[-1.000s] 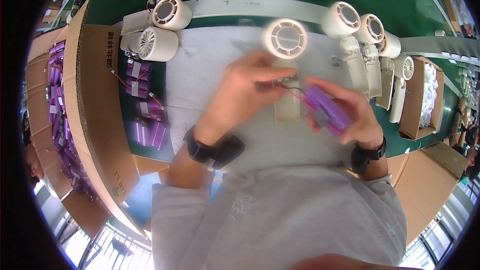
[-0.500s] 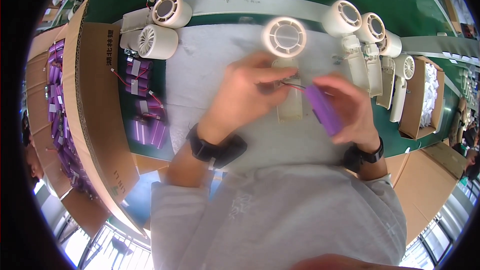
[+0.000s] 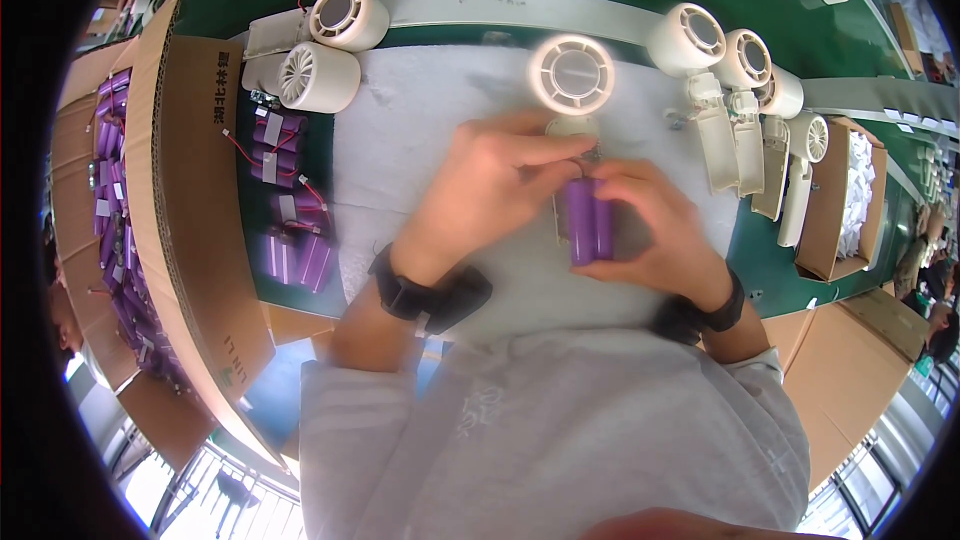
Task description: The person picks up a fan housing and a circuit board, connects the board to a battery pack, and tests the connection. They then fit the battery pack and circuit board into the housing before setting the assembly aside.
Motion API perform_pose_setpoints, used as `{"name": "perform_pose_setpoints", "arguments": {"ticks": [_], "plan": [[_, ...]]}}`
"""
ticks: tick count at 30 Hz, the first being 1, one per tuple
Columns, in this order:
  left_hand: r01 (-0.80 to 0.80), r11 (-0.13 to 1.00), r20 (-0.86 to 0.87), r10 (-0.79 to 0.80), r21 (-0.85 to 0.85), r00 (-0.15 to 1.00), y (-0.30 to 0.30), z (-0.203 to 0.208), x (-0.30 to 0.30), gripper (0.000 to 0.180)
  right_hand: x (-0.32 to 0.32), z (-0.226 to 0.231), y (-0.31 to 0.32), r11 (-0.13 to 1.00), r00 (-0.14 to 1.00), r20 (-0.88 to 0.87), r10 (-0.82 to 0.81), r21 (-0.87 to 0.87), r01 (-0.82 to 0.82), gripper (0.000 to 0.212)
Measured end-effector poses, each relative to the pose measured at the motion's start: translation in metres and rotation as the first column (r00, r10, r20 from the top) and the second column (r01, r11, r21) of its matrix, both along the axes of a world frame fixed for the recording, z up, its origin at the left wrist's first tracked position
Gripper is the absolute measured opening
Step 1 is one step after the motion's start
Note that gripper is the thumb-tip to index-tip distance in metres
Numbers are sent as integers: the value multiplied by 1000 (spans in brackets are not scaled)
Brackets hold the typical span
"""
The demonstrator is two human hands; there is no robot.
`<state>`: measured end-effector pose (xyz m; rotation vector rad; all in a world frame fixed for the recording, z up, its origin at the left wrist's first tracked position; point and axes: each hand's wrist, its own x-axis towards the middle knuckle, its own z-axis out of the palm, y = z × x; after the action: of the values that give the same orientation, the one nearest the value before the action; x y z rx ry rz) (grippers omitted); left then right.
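A white handheld fan with a round head lies on the grey mat, its handle pointing toward me and partly hidden. Over that handle, my right hand grips a purple battery pack of two cells side by side, thumb at its near end and fingers at its far end. My left hand has thumb and index finger pinched on thin wires at the pack's far end. A small circuit board shows in part beside those fingertips.
More purple battery packs lie to the left, beside a cardboard box with many others in it. White fan bodies stand back left, and fans with open handles lie right. A carton of white pieces sits far right.
My right hand has brought the battery pack left and turned it from a slant to nearly straight over the fan handle. My left hand stays almost in place at the wires.
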<state>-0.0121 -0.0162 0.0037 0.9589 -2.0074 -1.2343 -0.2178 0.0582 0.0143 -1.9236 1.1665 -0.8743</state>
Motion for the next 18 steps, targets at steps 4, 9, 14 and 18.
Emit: {"name": "perform_pose_setpoints", "arguments": {"ticks": [4, 9, 14, 18], "plan": [[5, 1000, -7, -5, -22, 1000, -1, -3, 1, 35, 2, -2, -2, 998, 998, -57, 29, -61, -33, 65], [25, 999, 23, -25, -27, 999, -1, 0, 2, 35, 6, 1, 1, 999, 994, -107, 22, -41, -27, 63], [35, 999, 23, -35, -32, 999, -1, 0, 3, 36, 6, 6, 3, 999, 985, -168, 33, -1, -33, 63], [50, 998, 24, -49, -47, 999, -1, 0, 4, 38, 6, 9, 3, 998, 982, -181, 50, -30, -57, 64]]}}
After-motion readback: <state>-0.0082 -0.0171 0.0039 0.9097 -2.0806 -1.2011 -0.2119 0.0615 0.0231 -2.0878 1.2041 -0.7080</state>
